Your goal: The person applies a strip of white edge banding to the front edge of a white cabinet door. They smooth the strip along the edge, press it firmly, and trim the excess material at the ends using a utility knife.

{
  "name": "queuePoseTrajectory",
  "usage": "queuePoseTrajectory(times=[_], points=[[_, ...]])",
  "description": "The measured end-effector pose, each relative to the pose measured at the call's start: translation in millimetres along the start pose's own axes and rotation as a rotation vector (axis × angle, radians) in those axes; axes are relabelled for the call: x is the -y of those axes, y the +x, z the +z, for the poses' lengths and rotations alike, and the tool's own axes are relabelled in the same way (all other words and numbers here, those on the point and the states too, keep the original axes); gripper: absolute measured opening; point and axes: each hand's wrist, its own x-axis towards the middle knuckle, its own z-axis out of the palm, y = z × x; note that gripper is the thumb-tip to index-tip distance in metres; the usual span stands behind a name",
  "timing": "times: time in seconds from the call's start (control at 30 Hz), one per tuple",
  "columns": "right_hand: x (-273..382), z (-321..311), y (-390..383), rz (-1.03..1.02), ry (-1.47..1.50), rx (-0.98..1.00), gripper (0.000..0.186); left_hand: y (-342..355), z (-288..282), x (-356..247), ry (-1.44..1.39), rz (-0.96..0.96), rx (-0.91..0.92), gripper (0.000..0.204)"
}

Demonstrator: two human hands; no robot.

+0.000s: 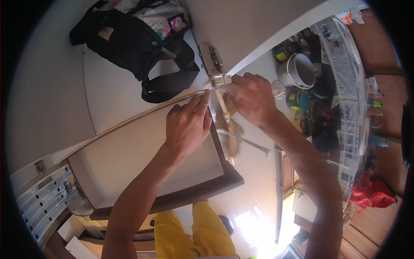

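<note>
A metal cabinet hinge (221, 80) sits at the edge of a white cabinet door (246, 26), beside a light shelf (114, 90). My right hand (255, 100) is closed at the hinge from the right, its fingers curled and their tips partly hidden. From below left my left hand (186, 123) reaches up, index finger stretched out to the shelf edge just under the hinge. Its other fingers are bent, and I see nothing held there. A second metal hinge part (213, 57) is on the door, above the first.
A black bag (116, 41) with a loose strap lies on the shelf. Below my left hand an open drawer (207, 190) juts out over my yellow trousers. Beyond my right hand are a broom (233, 138), a white bucket (300, 71), paint cans (298, 100) and a red bag (373, 192).
</note>
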Motion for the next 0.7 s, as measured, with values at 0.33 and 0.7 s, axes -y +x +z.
queuePoseTrajectory(times=[0.33, 0.7], points=[[3, -2, 3, -0.012, -0.073, 0.065, 0.014, 10, -2, -10, -0.06, -0.066, -0.028, 0.042], [25, -1, -22, 0.244, 0.039, -0.019, 0.007, -111, -53, -15, -0.115, -0.391, 0.024, 0.049]])
